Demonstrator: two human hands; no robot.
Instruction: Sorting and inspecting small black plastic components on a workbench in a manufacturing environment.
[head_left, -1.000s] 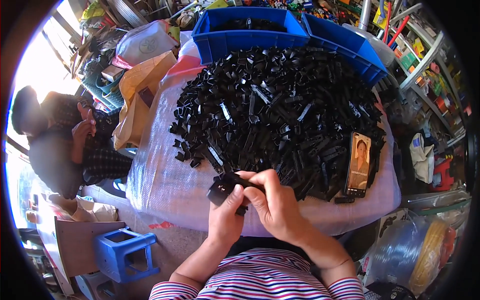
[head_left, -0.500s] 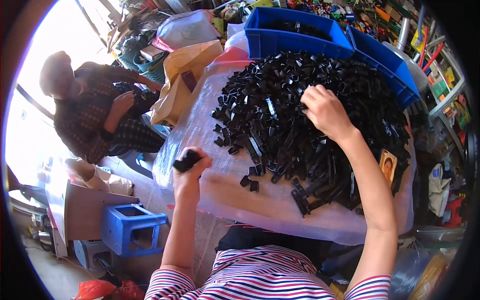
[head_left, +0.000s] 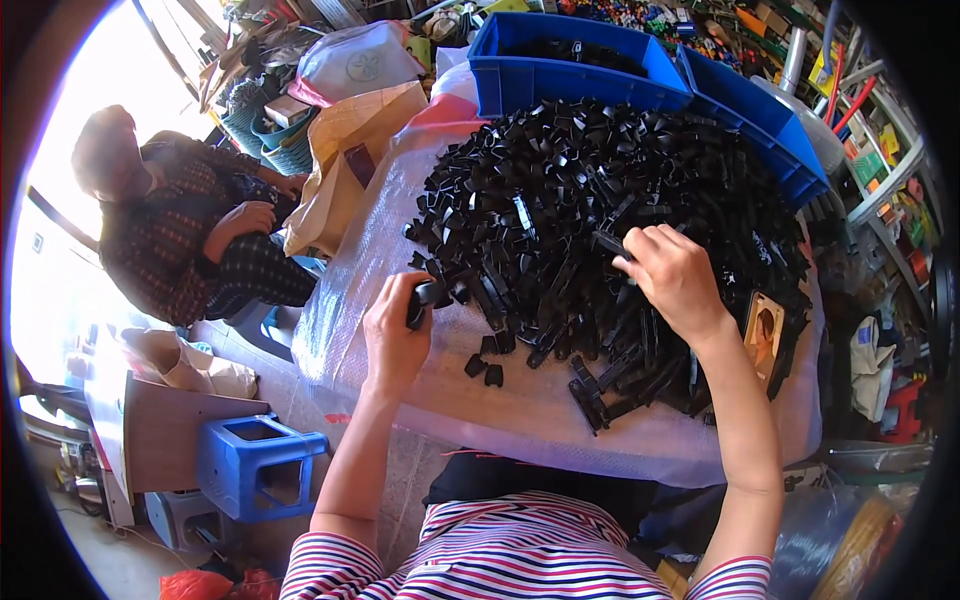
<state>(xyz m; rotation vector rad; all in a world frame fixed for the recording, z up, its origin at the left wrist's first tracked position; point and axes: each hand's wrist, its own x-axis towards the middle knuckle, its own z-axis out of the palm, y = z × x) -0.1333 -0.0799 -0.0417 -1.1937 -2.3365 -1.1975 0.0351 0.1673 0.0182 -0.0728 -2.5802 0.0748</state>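
Observation:
A large heap of small black plastic parts [head_left: 560,190] covers much of the table, which is spread with bubble wrap [head_left: 450,395]. My left hand [head_left: 398,325] is closed around a black plastic piece [head_left: 424,294] at the heap's left edge. Over the right middle of the heap, my right hand [head_left: 675,275] pinches a slim black plastic part [head_left: 608,243] between thumb and fingers. Two loose black pieces [head_left: 484,370] lie on the wrap near the heap's front. The exact kind of these parts cannot be made out.
Two blue bins [head_left: 575,85] stand behind the heap, one holding black parts. A phone in a gold case [head_left: 763,335] lies at the right. Another person [head_left: 190,215] sits at the left beside a brown paper bag [head_left: 350,160]. A blue stool [head_left: 260,465] is on the floor.
My left hand has moved right and up toward the heap with its piece. My right hand has come nearer and slightly right, now showing a slim black part in its fingers.

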